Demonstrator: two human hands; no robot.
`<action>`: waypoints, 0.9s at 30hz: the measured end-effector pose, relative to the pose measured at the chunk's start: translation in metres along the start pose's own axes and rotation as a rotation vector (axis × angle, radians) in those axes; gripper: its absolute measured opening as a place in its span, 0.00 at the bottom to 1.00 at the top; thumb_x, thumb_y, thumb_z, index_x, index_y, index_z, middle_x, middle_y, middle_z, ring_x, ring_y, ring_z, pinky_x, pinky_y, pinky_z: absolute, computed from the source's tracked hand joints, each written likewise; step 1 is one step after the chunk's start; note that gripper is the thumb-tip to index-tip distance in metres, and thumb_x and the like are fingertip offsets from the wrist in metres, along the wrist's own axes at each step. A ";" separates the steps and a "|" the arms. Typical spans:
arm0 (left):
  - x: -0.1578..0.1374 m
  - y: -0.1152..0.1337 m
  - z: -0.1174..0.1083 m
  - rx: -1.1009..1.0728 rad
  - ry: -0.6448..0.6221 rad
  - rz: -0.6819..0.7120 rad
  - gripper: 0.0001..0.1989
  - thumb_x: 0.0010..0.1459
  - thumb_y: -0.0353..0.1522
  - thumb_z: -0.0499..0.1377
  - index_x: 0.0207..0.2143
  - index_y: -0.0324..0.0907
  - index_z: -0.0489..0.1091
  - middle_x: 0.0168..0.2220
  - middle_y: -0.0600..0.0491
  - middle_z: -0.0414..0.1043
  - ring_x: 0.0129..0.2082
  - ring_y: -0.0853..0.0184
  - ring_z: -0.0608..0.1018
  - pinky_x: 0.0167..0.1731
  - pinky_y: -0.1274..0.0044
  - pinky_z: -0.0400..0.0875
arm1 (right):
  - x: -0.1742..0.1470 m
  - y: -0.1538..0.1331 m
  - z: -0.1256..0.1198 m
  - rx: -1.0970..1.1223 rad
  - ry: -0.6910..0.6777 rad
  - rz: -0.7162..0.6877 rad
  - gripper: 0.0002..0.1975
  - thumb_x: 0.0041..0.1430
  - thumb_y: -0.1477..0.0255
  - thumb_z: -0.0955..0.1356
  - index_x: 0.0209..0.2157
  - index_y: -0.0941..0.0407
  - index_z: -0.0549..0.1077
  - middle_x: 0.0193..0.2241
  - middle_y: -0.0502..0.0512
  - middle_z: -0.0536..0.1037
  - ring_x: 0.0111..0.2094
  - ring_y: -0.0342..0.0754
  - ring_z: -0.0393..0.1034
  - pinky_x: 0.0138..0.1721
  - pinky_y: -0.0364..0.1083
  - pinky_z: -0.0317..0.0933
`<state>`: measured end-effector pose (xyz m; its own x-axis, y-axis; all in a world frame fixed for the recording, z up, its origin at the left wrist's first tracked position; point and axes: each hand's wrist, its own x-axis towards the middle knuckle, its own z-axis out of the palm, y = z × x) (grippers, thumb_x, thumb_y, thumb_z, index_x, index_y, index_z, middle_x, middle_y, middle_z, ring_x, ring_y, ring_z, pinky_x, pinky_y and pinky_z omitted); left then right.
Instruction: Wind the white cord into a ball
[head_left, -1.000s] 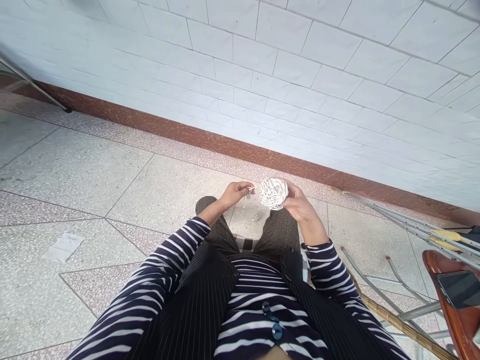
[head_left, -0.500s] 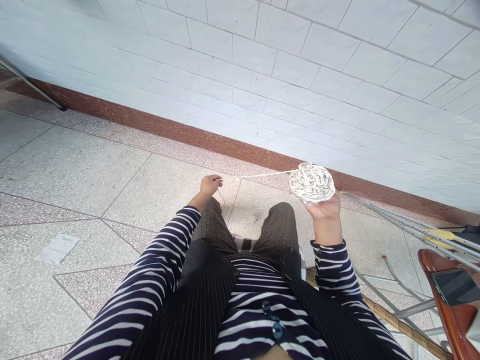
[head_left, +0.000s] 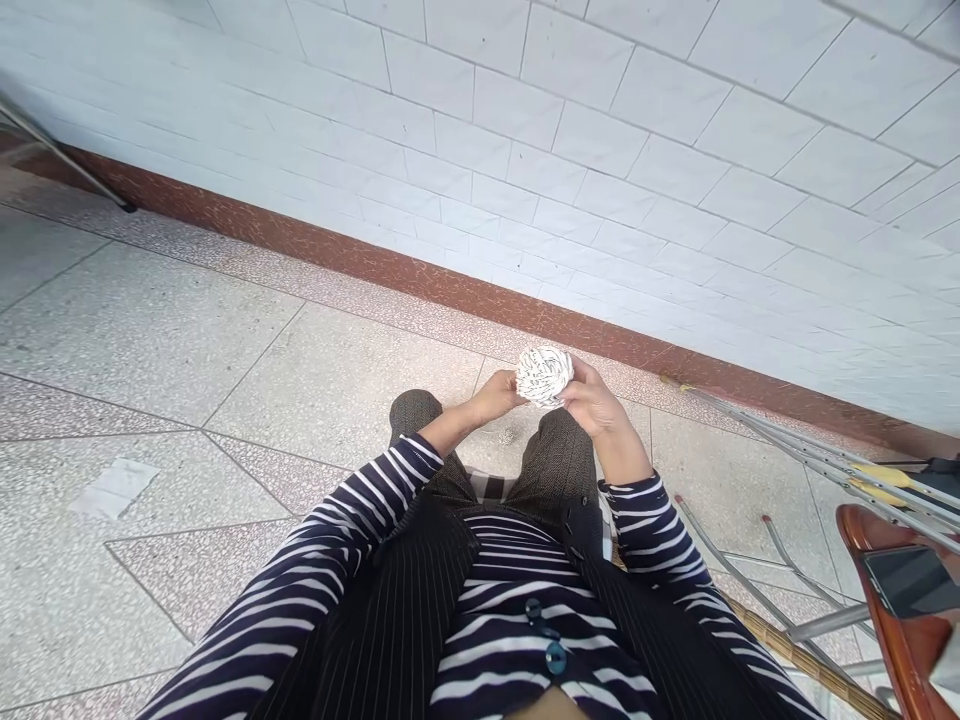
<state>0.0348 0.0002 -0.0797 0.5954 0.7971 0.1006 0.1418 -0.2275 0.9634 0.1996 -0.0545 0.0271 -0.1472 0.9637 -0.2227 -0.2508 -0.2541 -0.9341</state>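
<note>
Grasped the round, white, dark-flecked cord ball [head_left: 543,376] by its right side with the right hand [head_left: 598,404]. Touched its left edge with the left hand [head_left: 495,397]; could not tell whether pinching.

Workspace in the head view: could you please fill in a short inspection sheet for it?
Surface: speckled floor with dark joints.
Job's things: pale wound ball, raised; small pale bundle on the floor between the knees.
Clutter: white sheet on the floor; phone on brown seat.
Hands: right hand holds the ball; left hand meets its left side, grip partly hidden.
Cables: nothing seen.
Surroundings: tiled wall; metal poles with yellow parts.
</note>
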 end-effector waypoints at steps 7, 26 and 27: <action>-0.021 -0.040 -0.030 0.083 -0.020 -0.205 0.18 0.59 0.42 0.58 0.26 0.38 0.76 0.28 0.53 0.78 0.31 0.68 0.76 0.38 0.78 0.69 | -0.015 -0.027 -0.024 0.107 0.151 -0.206 0.28 0.34 0.77 0.72 0.44 0.51 0.78 0.45 0.54 0.83 0.57 0.63 0.71 0.52 0.60 0.69; -0.014 -0.026 -0.049 0.258 0.165 -0.168 0.26 0.59 0.29 0.59 0.60 0.41 0.68 0.55 0.47 0.76 0.55 0.60 0.77 0.58 0.70 0.68 | -0.023 -0.030 -0.006 -0.021 -0.022 -0.210 0.31 0.36 0.76 0.75 0.48 0.48 0.78 0.51 0.53 0.80 0.60 0.64 0.66 0.58 0.62 0.64; -0.011 -0.015 -0.039 0.155 0.125 -0.070 0.27 0.59 0.31 0.60 0.62 0.41 0.67 0.57 0.46 0.74 0.56 0.60 0.76 0.58 0.70 0.68 | -0.020 -0.025 -0.002 -0.032 -0.042 -0.179 0.31 0.35 0.77 0.75 0.48 0.48 0.79 0.51 0.53 0.80 0.59 0.63 0.67 0.58 0.61 0.63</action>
<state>-0.0049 0.0170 -0.0852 0.4785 0.8750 0.0736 0.3056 -0.2445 0.9202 0.2109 -0.0668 0.0543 -0.1435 0.9888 -0.0409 -0.2461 -0.0757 -0.9663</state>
